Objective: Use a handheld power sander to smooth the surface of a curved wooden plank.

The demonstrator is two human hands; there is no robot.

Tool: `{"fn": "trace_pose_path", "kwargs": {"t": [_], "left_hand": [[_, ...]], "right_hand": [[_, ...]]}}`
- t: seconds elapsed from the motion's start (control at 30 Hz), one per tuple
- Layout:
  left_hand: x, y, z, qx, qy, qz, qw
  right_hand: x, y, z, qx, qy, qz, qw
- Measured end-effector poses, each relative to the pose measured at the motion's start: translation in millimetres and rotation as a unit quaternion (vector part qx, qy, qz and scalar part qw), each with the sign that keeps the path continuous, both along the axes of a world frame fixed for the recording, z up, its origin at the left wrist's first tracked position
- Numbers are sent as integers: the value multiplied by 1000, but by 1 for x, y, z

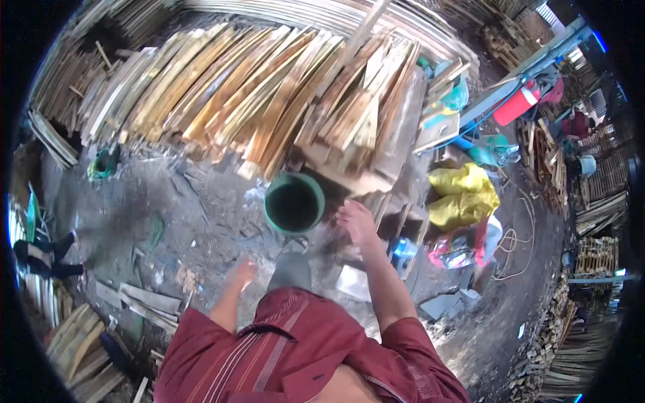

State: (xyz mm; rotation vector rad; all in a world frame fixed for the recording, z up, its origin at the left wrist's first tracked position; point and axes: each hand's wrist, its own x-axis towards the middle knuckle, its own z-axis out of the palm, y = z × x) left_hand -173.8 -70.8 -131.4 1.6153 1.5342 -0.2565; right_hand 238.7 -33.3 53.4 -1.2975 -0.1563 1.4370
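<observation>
The green bucket (271, 215) appears to stand on the dirt ground (195, 228), just off the near left corner of a low wooden bench (346, 180), its mouth turned up and its inside dark. The right hand (356, 221) hangs just beside the bucket's right rim, in front of the bench's near edge; its fingers are loosely bent and slightly apart, clamped on nothing, and a gap shows between them and the rim. The left hand (243, 274) is lower, nearer the body and left of the person's grey-clad leg (291, 271), over the ground; it is blurred, so I cannot tell whether its fingers are together or apart. Rough planks (359, 114) lie on the bench, and a long row of boards (222, 87) leans along the far edge of the ground, left of it. Off the bench's right side, a yellow sack (463, 195) sits on the ground, with a pink and clear plastic bag (470, 247) touching its near edge and a pale rope (514, 245) looped to the right. A flat white piece (354, 282) lies below the right hand, near the right forearm.
</observation>
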Motion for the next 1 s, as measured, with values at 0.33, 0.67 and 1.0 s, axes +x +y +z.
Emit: {"fn": "trace_pose_path", "kwargs": {"t": [0.33,0.67,1.0], "left_hand": [[-21,89,9,-55,-69,268,959],[133,148,49,-121,-115,-75,983],[409,52,213,-540,-613,8,577]], "right_hand": [[25,180,-25,108,76,-145,981],[18,-93,160,-133,-402,17,906],[-63,-303,227,-163,-713,-60,680]]}}
